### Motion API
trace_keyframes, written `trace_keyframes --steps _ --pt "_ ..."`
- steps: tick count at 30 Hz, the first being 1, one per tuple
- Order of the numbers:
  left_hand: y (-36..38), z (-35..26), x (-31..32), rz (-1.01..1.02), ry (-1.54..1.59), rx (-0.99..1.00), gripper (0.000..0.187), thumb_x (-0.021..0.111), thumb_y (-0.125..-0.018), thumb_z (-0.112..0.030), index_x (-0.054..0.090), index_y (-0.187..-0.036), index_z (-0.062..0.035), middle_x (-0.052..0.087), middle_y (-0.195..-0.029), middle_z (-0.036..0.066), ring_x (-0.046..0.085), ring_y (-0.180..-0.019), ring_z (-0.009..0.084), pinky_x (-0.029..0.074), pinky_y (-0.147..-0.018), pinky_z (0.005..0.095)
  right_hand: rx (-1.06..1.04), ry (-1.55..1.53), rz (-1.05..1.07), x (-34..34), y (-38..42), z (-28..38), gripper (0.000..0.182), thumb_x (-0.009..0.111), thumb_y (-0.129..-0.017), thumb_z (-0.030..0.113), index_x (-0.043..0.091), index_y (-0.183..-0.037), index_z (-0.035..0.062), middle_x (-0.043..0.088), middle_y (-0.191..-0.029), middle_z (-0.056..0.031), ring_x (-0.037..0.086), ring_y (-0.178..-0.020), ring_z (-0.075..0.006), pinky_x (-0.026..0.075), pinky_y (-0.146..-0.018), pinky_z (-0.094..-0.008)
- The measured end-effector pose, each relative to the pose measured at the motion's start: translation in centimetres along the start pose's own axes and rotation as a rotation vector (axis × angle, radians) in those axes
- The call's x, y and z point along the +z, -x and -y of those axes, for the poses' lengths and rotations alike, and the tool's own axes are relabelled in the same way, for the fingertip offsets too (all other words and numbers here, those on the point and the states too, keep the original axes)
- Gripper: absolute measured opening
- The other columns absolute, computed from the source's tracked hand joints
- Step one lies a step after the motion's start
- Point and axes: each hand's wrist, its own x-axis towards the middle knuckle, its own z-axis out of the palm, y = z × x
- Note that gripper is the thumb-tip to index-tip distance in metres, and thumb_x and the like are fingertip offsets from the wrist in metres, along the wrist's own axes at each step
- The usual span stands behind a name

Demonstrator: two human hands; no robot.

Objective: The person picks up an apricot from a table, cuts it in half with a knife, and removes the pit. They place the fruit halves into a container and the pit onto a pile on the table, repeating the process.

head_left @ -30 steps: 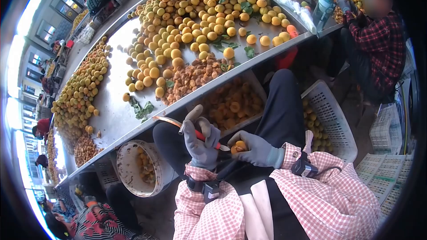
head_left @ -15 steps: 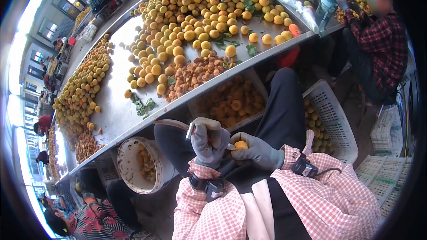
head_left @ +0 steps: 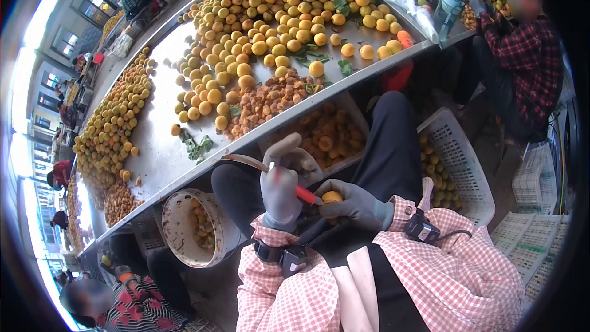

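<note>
My left hand (head_left: 281, 193), in a grey glove, holds a small red-handled tool (head_left: 305, 194) whose tip points at an apricot (head_left: 332, 198). Some of that hand's fingers are lifted and curled loosely. A pale metal-like piece (head_left: 271, 166) and a curved brown strip (head_left: 244, 161) show at its outer side. My right hand (head_left: 359, 207), also gloved, pinches the apricot between thumb and fingers, close beside the tool's tip. Both hands are above my lap. Beyond them, under the table edge, sits a crate of opened apricots (head_left: 329, 141).
A metal table (head_left: 163, 132) carries whole apricots (head_left: 246, 43) and a heap of brown pits (head_left: 270, 104). A stained white bucket (head_left: 178, 243) stands left, a white crate (head_left: 473, 175) right. A blue-green bottle (head_left: 450, 6) lies near a co-worker in plaid (head_left: 525, 74); another person (head_left: 138, 301) sits lower left.
My left hand has turned and its fingers have loosened and lifted, so the red handle now shows. My right hand keeps the apricot in nearly the same place.
</note>
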Motion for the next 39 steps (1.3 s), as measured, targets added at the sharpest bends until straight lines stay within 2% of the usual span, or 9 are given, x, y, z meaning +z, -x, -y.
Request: trace_keyframes --steps 5,7,13,23,25,31,35,37,39 --pt "0.1 0.5 -0.7 -0.099 0.175 0.025 0.046 0.056 -0.093 -0.034 0.049 -0.124 0.0001 0.055 -0.073 0.002 0.042 -0.045 0.0066 0.037 -0.044 0.0211 -0.020 0.109 -0.027 0.0 -0.3 -0.2 0.038 0.070 -0.084 0.017 0.051 -0.116 0.0059 0.056 -0.093 -0.0014 0.053 -0.077 -0.0053 0.044 -0.068 -0.0201" --pt "0.2 0.6 -0.4 -0.089 0.154 0.056 0.043 0.054 -0.095 -0.033 0.050 -0.122 0.0002 0.052 -0.067 0.001 0.038 -0.042 0.0067 0.034 -0.042 0.0219 -0.199 0.273 -0.031 -0.1 -0.8 -1.1 0.039 0.071 -0.083 0.017 0.051 -0.115 0.0053 0.056 -0.097 -0.0030 0.054 -0.082 -0.0074 0.045 -0.073 -0.0224" --pt "0.3 0.5 -0.1 0.029 0.193 0.148 0.035 0.048 -0.098 -0.035 0.054 -0.108 -0.0025 0.041 -0.053 -0.001 0.032 -0.039 0.0069 0.030 -0.039 0.0235 -0.088 0.171 -0.016 0.2 -0.4 -0.3 0.040 0.072 -0.083 0.019 0.051 -0.114 0.0044 0.057 -0.103 -0.0049 0.054 -0.094 -0.0109 0.044 -0.086 -0.0262" --pt "0.2 -1.3 1.1 0.106 0.365 0.165 0.033 0.040 -0.101 -0.037 0.054 -0.098 -0.0075 0.034 -0.044 -0.006 0.027 -0.031 0.0048 0.024 -0.032 0.0217 -0.090 0.077 0.101 1.8 0.2 1.5 0.043 0.072 -0.083 0.020 0.048 -0.115 0.0041 0.057 -0.104 -0.0063 0.057 -0.092 -0.0122 0.047 -0.082 -0.0275" --pt "0.7 -1.1 1.0 0.110 0.325 0.153 0.031 0.045 -0.099 -0.036 0.054 -0.098 -0.0068 0.038 -0.047 -0.003 0.032 -0.035 0.0077 0.028 -0.037 0.0242 -0.403 0.510 0.025 1.7 0.1 0.8 0.044 0.072 -0.083 0.020 0.047 -0.114 0.0033 0.059 -0.104 -0.0081 0.058 -0.095 -0.0135 0.048 -0.083 -0.0297" --pt "0.9 -2.3 1.8 0.105 0.391 0.105 0.028 0.054 -0.095 -0.033 0.054 -0.096 -0.0052 0.045 -0.052 0.001 0.038 -0.041 0.0116 0.033 -0.043 0.0280 -0.396 0.380 0.069 2.0 0.1 1.0 0.045 0.073 -0.082 0.018 0.045 -0.114 0.0014 0.061 -0.103 -0.0133 0.061 -0.097 -0.0197 0.047 -0.084 -0.0316" --pt "0.1 -2.9 2.5 0.217 0.267 0.238 0.032 0.041 -0.101 -0.033 0.054 -0.100 -0.0036 0.037 -0.044 -0.004 0.031 -0.031 0.0066 0.028 -0.032 0.0224 -0.472 0.435 0.028 2.7 0.4 1.1 0.045 0.073 -0.081 0.017 0.046 -0.114 0.0015 0.062 -0.101 -0.0142 0.064 -0.092 -0.0242 0.049 -0.080 -0.0324" --pt "0.0 -3.0 2.7 0.229 0.279 0.254 0.033 0.039 -0.102 -0.032 0.054 -0.101 -0.0028 0.037 -0.044 -0.004 0.031 -0.031 0.0064 0.029 -0.032 0.0221 -0.785 0.560 0.043 2.5 0.1 1.0 0.041 0.075 -0.079 0.018 0.051 -0.109 0.0041 0.062 -0.093 -0.0135 0.063 -0.082 -0.0300 0.050 -0.072 -0.0349" --pt "-0.2 -3.1 2.9 0.156 0.453 0.182 0.036 0.035 -0.102 -0.032 0.054 -0.101 -0.0017 0.039 -0.047 -0.004 0.031 -0.031 0.0058 0.030 -0.032 0.0214 -0.877 0.709 0.029 2.1 -0.2 2.2 0.039 0.075 -0.077 0.018 0.053 -0.106 0.0054 0.060 -0.090 -0.0136 0.062 -0.080 -0.0325 0.049 -0.068 -0.0363"
